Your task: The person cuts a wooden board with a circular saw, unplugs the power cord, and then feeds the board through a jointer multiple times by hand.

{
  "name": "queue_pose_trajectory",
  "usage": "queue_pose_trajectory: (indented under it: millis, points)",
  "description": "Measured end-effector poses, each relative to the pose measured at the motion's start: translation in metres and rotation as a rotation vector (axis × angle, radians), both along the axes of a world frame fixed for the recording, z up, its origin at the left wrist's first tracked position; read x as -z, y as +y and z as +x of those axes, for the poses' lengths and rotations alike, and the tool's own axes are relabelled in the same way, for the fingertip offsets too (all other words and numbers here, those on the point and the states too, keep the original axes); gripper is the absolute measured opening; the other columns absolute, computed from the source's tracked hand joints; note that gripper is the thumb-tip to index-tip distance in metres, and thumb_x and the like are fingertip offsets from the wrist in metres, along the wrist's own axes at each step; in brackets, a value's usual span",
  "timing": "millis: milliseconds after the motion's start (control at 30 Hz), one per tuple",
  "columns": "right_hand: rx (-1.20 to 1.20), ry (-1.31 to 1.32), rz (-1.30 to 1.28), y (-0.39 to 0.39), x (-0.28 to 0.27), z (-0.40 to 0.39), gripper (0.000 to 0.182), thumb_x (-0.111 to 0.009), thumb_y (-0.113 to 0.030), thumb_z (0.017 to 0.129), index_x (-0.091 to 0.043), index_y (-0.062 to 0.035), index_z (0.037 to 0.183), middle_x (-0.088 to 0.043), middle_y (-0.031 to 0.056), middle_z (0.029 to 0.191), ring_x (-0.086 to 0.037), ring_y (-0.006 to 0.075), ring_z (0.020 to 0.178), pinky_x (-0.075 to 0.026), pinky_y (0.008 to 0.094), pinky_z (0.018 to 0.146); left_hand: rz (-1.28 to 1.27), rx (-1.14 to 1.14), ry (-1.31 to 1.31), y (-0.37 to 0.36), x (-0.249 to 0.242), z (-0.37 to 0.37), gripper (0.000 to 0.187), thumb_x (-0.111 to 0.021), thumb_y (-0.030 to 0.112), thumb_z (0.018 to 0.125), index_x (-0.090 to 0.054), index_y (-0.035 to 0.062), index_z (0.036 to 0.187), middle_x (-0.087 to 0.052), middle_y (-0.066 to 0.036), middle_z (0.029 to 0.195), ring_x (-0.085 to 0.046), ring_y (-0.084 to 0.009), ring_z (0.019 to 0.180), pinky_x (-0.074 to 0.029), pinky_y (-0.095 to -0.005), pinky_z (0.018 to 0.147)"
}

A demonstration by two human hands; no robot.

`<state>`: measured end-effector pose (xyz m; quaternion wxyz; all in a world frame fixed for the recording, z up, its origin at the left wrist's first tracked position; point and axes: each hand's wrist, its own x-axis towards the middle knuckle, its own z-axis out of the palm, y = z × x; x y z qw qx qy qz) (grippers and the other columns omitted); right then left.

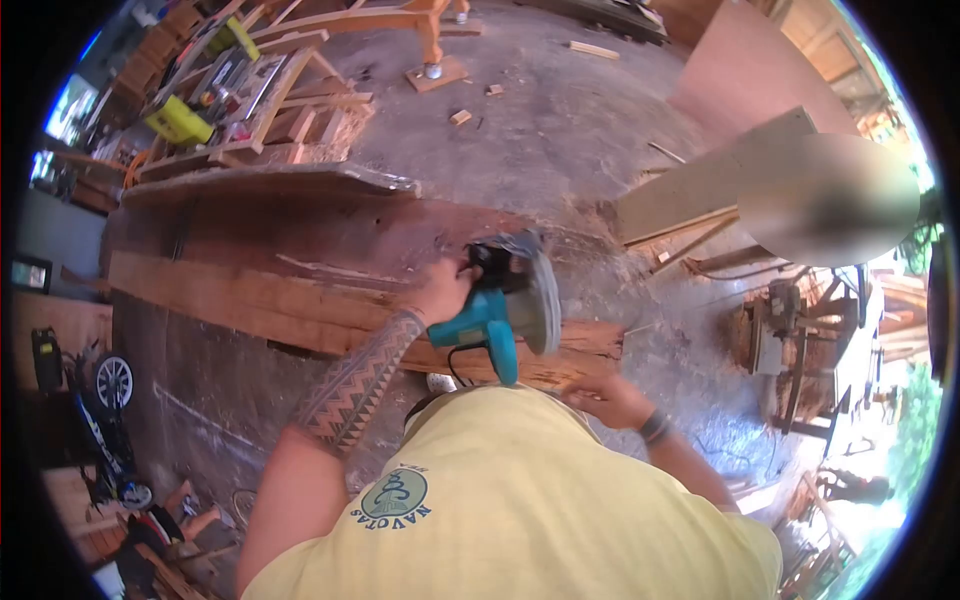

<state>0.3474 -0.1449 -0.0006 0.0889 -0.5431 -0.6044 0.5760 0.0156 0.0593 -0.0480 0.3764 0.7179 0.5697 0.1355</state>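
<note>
My left hand point(445, 288), at the end of a patterned forearm, is closed around the handle of a teal circular saw point(500, 330). The saw is held up in front of my waist, its flat grey base point(545, 300) facing right. Beneath it lies a long reddish wooden plank point(250, 305) with a rough, splintered right end. A dark cord point(455, 365) loops down from the saw. Low beside my shirt hem, my right hand point(612, 400) has its fingers curled together; whether anything is in them cannot be made out.
A wide dark board point(330, 225) lies beyond the plank. Wooden frames and a yellow-green container point(180, 122) stand at the upper left. Offcuts point(460, 117) dot the concrete floor. Sheet panels point(720, 175) lean at the right, partly covered by a blurred patch. A wheeled vehicle point(113, 382) is far left.
</note>
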Motion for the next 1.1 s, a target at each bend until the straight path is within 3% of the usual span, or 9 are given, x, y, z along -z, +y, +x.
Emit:
queue_pose_trajectory:
  millis: [67,167,267,433,567,667,800,933,1100]
  points:
    - [0.198,0.244,-0.03,-0.015,0.036,-0.024,0.049,-0.072,-0.033,0.105,-0.066,-0.0037,0.144,-0.073,0.0222,0.133,-0.072,0.0384,0.12,-0.057,0.0438,0.104,-0.035,-0.022,-0.009,0.013,0.028,-0.013,0.032,-0.065,0.031,0.106,-0.077,0.0028,0.115,-0.078,-0.024,0.102,-0.075,-0.0423,0.097,-0.057,-0.0504,0.087]
    - [0.102,0.058,0.468,-0.004,0.034,-0.063,0.069,-0.075,-0.033,0.103,-0.048,-0.0031,0.159,-0.063,0.0253,0.147,-0.064,0.0438,0.131,-0.053,0.0462,0.111,-0.127,-0.034,-0.049,0.021,0.056,-0.036,0.038,-0.063,0.033,0.107,-0.077,-0.0004,0.119,-0.078,-0.026,0.105,-0.076,-0.0436,0.101,-0.056,-0.0501,0.09]
    - [0.115,0.022,0.561,0.026,0.021,-0.082,0.082,-0.078,-0.034,0.099,-0.038,-0.0054,0.164,-0.06,0.0261,0.149,-0.061,0.0462,0.134,-0.051,0.049,0.112,-0.177,-0.074,-0.162,0.009,0.062,-0.046,0.041,-0.062,0.033,0.107,-0.077,-0.0039,0.119,-0.079,-0.027,0.106,-0.077,-0.0413,0.102,-0.055,-0.0482,0.089]
    - [0.123,0.085,0.353,0.062,0.05,-0.117,0.078,-0.087,-0.027,0.091,-0.046,-0.0041,0.153,-0.065,0.0231,0.141,-0.068,0.0383,0.124,-0.055,0.0459,0.105,-0.231,-0.154,-0.3,0.003,0.065,-0.05,0.037,-0.065,0.025,0.109,-0.076,-0.0081,0.119,-0.079,-0.013,0.096,-0.066,-0.0167,0.086,-0.054,-0.0374,0.082]
    - [0.301,0.314,0.308,0.078,0.089,-0.136,0.07,-0.09,-0.022,0.089,-0.052,-0.0041,0.146,-0.071,0.0207,0.129,-0.073,0.031,0.113,-0.058,0.0427,0.097,-0.213,-0.259,-0.332,-0.017,0.08,-0.059,0.039,-0.067,0.03,0.108,-0.077,-0.0075,0.111,-0.08,-0.013,0.096,-0.067,-0.0159,0.085,-0.054,-0.0373,0.082]
    - [0.234,0.176,0.455,0.099,0.087,-0.134,0.064,-0.089,-0.031,0.09,-0.059,-0.008,0.141,-0.077,0.022,0.115,-0.076,0.0383,0.105,-0.06,0.0474,0.092,-0.338,-0.356,-0.316,-0.033,0.096,-0.071,0.043,-0.068,0.035,0.107,-0.077,-0.0072,0.106,-0.08,-0.013,0.092,-0.07,-0.0196,0.082,-0.054,-0.039,0.082]
    - [0.134,0.132,0.422,0.125,0.079,-0.134,0.053,-0.09,-0.03,0.088,-0.069,-0.0102,0.133,-0.079,0.0193,0.112,-0.077,0.037,0.103,-0.061,0.0454,0.092,-0.265,-0.375,-0.555,-0.057,0.206,-0.085,0.054,-0.059,0.045,0.112,-0.076,-0.0062,0.109,-0.076,-0.007,0.085,-0.07,-0.0223,0.075,-0.057,-0.0379,0.075]
    - [0.093,0.039,0.451,0.16,0.052,-0.128,0.051,-0.092,-0.026,0.086,-0.072,-0.0092,0.13,-0.08,0.0171,0.111,-0.078,0.0324,0.102,-0.062,0.042,0.091,-0.659,-0.506,-0.74,-0.074,0.113,-0.081,0.05,-0.058,0.049,0.112,-0.078,0.0031,0.11,-0.076,-0.008,0.089,-0.072,-0.017,0.075,-0.057,-0.0313,0.068]
    - [-0.021,-0.083,0.502,0.241,0.047,-0.109,0.052,-0.092,-0.025,0.086,-0.073,-0.0103,0.132,-0.081,0.0155,0.112,-0.078,0.0308,0.103,-0.061,0.0432,0.091,-0.738,-0.561,-0.676,-0.099,0.097,-0.104,0.048,-0.062,0.05,0.11,-0.073,0.0029,0.109,-0.076,-0.01,0.088,-0.072,-0.0153,0.075,-0.056,-0.0286,0.063]
